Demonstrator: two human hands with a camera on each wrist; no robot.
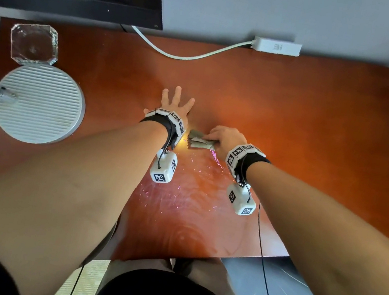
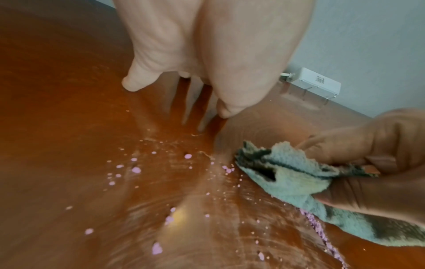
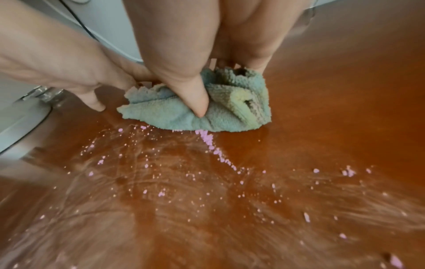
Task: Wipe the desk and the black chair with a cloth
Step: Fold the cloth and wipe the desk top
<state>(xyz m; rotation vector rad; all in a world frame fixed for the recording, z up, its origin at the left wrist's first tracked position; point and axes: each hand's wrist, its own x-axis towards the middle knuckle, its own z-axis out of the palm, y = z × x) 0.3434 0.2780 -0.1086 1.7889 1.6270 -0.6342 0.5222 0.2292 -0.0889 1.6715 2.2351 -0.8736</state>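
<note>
Pressing a bunched green cloth (image 3: 207, 107) onto the glossy reddish desk (image 1: 297, 118) with right hand (image 1: 227, 139); left hand (image 1: 174, 103) spread flat alongside; pink specks (image 3: 207, 140) scattered nearer.

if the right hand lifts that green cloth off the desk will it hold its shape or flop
It will probably flop: the cloth is soft terry, bunched in loose folds under the right hand. It looks light, so a pinch should carry it. Loose edges would likely hang and could drag the pink specks across the desk.
</note>
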